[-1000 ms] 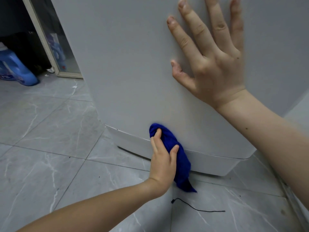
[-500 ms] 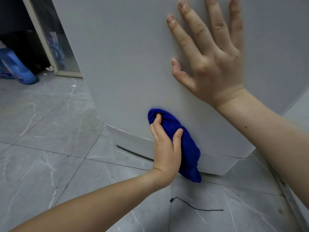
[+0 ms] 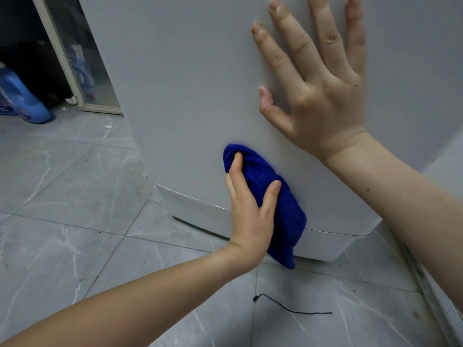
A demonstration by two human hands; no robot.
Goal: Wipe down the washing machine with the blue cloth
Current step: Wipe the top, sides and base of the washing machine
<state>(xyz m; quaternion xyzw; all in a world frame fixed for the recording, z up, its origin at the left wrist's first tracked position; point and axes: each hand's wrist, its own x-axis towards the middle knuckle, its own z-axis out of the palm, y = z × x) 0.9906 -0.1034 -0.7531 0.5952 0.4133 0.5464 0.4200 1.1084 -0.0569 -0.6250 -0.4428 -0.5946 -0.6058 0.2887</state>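
The pale grey washing machine (image 3: 190, 91) fills the upper middle of the view, its white base strip just above the floor. My left hand (image 3: 250, 216) holds the bunched blue cloth (image 3: 278, 209) against the lower part of the machine's side, fingers and thumb wrapped over the cloth. The cloth's tail hangs down past the base strip. My right hand (image 3: 318, 96) lies flat on the panel higher up, fingers spread and straight, holding nothing.
Grey marble-look floor tiles (image 3: 70, 196) spread to the left and front. A thin black thread (image 3: 290, 308) lies on the floor below the machine. A blue detergent bottle (image 3: 22, 101) stands at the far left beside a framed glass door (image 3: 75, 68).
My left hand has slid the blue cloth upward along the machine's side, from the base strip to the panel above it. My right hand has stayed in place.
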